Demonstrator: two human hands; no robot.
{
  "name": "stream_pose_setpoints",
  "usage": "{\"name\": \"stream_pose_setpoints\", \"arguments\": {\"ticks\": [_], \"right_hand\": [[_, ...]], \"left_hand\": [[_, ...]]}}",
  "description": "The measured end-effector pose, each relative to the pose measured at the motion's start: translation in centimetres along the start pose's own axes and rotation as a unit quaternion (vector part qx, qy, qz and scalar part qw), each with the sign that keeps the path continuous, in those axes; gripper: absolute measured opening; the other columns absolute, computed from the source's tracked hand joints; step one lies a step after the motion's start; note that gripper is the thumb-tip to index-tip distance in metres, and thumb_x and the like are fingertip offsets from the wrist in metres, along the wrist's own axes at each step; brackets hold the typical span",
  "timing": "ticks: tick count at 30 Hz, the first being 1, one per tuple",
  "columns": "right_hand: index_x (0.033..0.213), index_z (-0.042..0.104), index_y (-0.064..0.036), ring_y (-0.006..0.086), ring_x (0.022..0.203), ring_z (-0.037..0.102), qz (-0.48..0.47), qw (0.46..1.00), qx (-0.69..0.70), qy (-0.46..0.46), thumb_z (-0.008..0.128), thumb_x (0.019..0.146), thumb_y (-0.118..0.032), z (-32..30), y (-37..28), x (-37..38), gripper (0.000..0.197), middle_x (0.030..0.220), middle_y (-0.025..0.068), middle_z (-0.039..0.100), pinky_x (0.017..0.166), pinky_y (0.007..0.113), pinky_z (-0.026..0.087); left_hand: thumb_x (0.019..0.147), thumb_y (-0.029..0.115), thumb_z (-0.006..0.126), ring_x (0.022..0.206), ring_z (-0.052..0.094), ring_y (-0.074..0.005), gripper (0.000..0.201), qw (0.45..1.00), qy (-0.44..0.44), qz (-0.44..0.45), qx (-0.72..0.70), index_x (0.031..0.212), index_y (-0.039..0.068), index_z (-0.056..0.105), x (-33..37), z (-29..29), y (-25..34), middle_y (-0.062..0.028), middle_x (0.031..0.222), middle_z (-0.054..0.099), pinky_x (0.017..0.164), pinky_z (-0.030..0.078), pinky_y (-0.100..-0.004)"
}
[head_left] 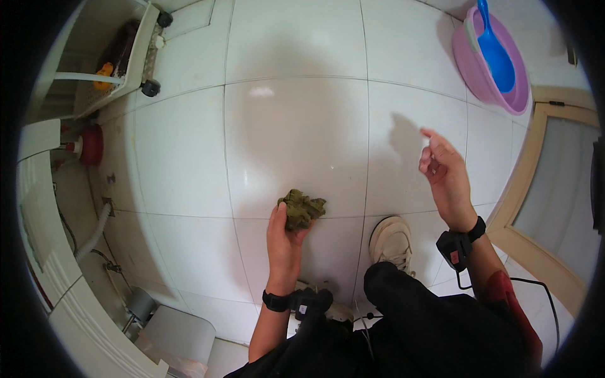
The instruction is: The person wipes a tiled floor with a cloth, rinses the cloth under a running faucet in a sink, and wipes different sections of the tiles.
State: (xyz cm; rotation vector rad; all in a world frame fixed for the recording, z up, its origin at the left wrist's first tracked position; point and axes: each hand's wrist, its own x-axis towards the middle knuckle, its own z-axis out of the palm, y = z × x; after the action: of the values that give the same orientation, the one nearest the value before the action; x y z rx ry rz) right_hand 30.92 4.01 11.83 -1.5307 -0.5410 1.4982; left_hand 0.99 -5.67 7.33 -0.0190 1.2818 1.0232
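A crumpled olive-green cloth (305,210) is bunched in my left hand (283,242), thumb on its near left side and fingers beneath it. Below the cloth lies the white tiled floor (296,145); whether the cloth touches it I cannot tell. Farther right, my right hand (449,179) is raised over the floor with nothing in it. Its index finger points forward while the other fingers curl loosely. Both wrists wear black straps with small dark devices, and a cable runs from the right one.
A purple basin (467,53) holding a blue scoop (495,63) stands at far right, beside a wood-framed door (523,179). On the left are a wheeled cart (135,75), a red plunger (92,145) and a grey-lidded bin (179,331). My shoe (392,239) is between my arms.
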Motion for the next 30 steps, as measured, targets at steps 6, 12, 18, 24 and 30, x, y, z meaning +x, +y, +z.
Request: {"name": "stream_pose_setpoints", "arguments": {"ticks": [6,12,18,24,30], "right_hand": [[0.127,0.069,-0.0104,0.0158,0.100,0.070,0.023,0.984,-0.154,-0.088,0.066,0.096,-0.007,-1.9,4.2,-0.3,0.031,0.111,0.0087,0.074,0.082,0.031,0.056],[0.149,0.055,-0.0079,0.0297,0.139,0.055,-0.355,0.664,-0.579,-0.314,0.069,0.091,-0.010,1.4,6.3,-0.6,0.059,0.145,0.0122,0.063,0.116,0.050,0.044],[0.154,0.048,-0.0052,0.0264,0.146,0.049,-0.362,0.593,-0.643,-0.322,0.065,0.094,-0.013,0.6,7.7,0.1,0.063,0.153,0.0109,0.057,0.122,0.050,0.037],[0.141,0.061,-0.0042,0.0293,0.117,0.067,-0.427,0.534,-0.664,-0.303,0.065,0.094,-0.012,-1.1,6.3,-1.7,0.047,0.122,0.0163,0.072,0.111,0.046,0.047],[0.131,0.064,0.0027,0.0163,0.067,0.061,0.044,0.950,-0.293,-0.101,0.060,0.105,-0.018,-1.3,1.3,-3.8,0.034,0.065,0.0015,0.060,0.087,0.035,0.050]], "left_hand": [[0.111,0.035,0.053,0.121,0.064,-0.0203,0.037,1.000,-0.006,-0.009,-0.003,0.132,0.005,0.058,-0.2,0.0,-0.5,-0.0086,0.130,0.065,0.100,0.058,-0.0377],[0.111,0.035,0.053,0.119,0.065,-0.0203,0.036,1.000,0.001,-0.007,0.000,0.132,0.006,0.058,0.0,0.2,-0.6,-0.0081,0.129,0.065,0.099,0.058,-0.0373],[0.111,0.036,0.053,0.119,0.065,-0.0205,0.037,1.000,-0.005,-0.006,-0.006,0.131,0.005,0.058,0.2,0.2,-1.1,-0.0086,0.129,0.065,0.098,0.059,-0.0373],[0.111,0.036,0.054,0.119,0.065,-0.0208,0.038,1.000,-0.007,-0.007,-0.007,0.131,0.004,0.058,0.1,0.3,-0.9,-0.0092,0.129,0.065,0.098,0.059,-0.0378],[0.111,0.035,0.054,0.120,0.064,-0.0218,0.038,0.999,0.000,-0.015,-0.038,0.132,0.003,0.059,0.3,-0.5,-1.8,-0.0100,0.129,0.066,0.099,0.058,-0.0389]]}}
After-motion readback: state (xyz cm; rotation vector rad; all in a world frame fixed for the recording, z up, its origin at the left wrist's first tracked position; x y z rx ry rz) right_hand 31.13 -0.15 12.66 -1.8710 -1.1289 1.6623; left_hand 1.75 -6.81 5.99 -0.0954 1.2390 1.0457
